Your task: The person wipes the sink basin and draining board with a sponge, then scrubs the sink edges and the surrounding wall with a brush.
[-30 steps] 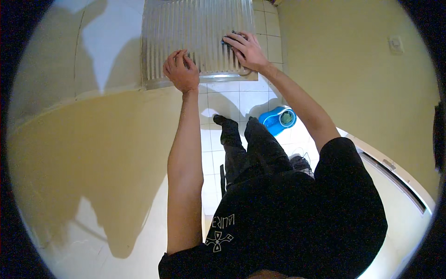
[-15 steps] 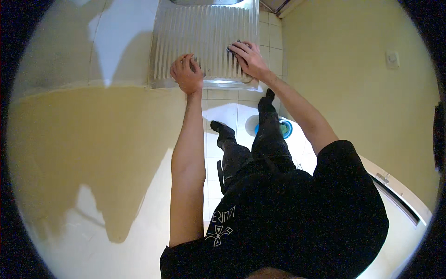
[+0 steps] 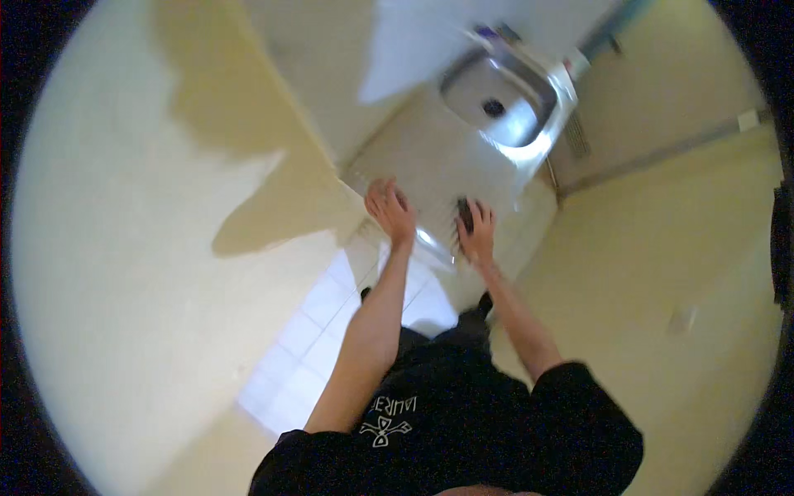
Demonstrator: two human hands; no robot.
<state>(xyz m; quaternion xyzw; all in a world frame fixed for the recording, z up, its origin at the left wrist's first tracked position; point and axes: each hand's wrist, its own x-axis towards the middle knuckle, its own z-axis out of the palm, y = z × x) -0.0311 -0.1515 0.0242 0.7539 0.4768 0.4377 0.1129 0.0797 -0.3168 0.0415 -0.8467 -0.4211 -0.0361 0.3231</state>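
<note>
A steel sink unit stands ahead of me, with a ridged drainboard [image 3: 430, 153] on the near side of its bowl [image 3: 525, 91]. My right hand [image 3: 479, 234] rests on the drainboard near its front right part. Its fingers are bent over a dark scouring pad [image 3: 464, 213], which shows beside them. My left hand [image 3: 390, 212] lies on the drainboard's left front part, fingers slightly curved and apart, with nothing visible in it. The picture is smeared by motion, so finer details of both hands are lost.
The bowl has a dark drain [image 3: 494, 107]. Small blurred items [image 3: 486, 33] stand behind it by the wall. A pale wall [image 3: 124, 273] runs along the left, another [image 3: 628, 264] along the right. White floor tiles [image 3: 289, 364] show below.
The view has swung and tilted, so the sink bowl now shows fully and the drainboard sits lower and slanted. Both hands stay on the drainboard; the right still has the dark scouring pad.
</note>
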